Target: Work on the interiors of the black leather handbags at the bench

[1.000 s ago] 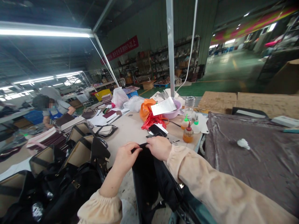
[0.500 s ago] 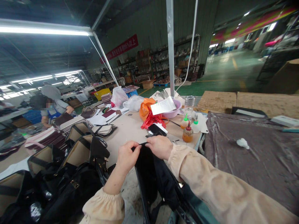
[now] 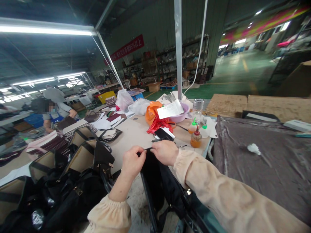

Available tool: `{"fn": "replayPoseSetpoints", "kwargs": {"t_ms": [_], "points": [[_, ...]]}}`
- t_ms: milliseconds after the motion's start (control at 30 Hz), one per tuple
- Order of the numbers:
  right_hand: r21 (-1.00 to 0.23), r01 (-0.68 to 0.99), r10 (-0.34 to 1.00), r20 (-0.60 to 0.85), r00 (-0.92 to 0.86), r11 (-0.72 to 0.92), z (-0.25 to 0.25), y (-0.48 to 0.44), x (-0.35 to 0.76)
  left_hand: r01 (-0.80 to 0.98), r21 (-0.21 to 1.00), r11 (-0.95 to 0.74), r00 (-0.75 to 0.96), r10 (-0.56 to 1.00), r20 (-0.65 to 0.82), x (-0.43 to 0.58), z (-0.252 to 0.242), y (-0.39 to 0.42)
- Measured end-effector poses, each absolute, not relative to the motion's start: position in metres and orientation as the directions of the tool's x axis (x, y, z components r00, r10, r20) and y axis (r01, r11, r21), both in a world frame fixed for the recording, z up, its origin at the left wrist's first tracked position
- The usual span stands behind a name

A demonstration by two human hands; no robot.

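Observation:
A black bag [image 3: 153,181] stands in front of me at the table's near edge, its opening facing up toward the camera. My left hand [image 3: 132,161] pinches the far rim of the bag between thumb and fingers. Close beside it, my right hand [image 3: 165,152] grips the same rim, its thumb near the left fingertips. Between the two hands only a short stretch of black edge shows. Straps and a small metal fitting hang along the bag's right side; its lower part is cut off by the frame.
Several black bags with beige linings [image 3: 84,155] crowd the left side. Glue bottles [image 3: 195,139], a red plastic bag [image 3: 159,124] and a purple basin [image 3: 182,117] lie beyond my hands. A brown-covered surface [image 3: 267,168] is at right. Another person [image 3: 57,111] works at far left.
My right hand has shifted very slightly left along the rim, closer to the left hand. Both hands keep their grip, and the bag stays almost in place.

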State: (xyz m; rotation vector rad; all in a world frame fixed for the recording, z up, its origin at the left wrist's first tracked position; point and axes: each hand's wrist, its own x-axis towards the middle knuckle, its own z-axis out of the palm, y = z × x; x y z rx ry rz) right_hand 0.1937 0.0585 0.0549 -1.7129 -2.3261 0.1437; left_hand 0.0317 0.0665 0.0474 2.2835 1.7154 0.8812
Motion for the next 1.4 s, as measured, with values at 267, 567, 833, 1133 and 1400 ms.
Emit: {"fn": "replayPoseSetpoints", "kwargs": {"t_ms": [267, 567, 833, 1133, 1400], "points": [[-0.225, 0.924, 0.949, 0.137, -0.282, 0.307, 0.0565, 0.0582, 0.1936, 0.786, 0.495, -0.369, 0.178, 0.903, 0.391, 0.0319, 0.0448, 0.0679], [-0.214, 0.933, 0.955, 0.119, -0.270, 0.291, 0.0596, 0.0596, 0.1915, 0.752, 0.539, -0.380, 0.196, 0.909, 0.367, 0.0296, 0.0434, 0.0708], [-0.229, 0.935, 0.962, 0.098, -0.254, 0.270, 0.0585, 0.0618, 0.1949, 0.702, 0.563, -0.436, 0.226, 0.886, 0.404, 0.0299, 0.0446, 0.0689], [-0.229, 0.932, 0.959, 0.117, -0.259, 0.280, 0.0567, 0.0594, 0.1931, 0.761, 0.570, -0.309, 0.115, 0.930, 0.350, 0.0348, 0.0459, 0.0667], [-0.224, 0.930, 0.955, 0.129, -0.267, 0.290, 0.0575, 0.0587, 0.1923, 0.785, 0.538, -0.306, 0.114, 0.926, 0.361, 0.0360, 0.0444, 0.0670]]}}
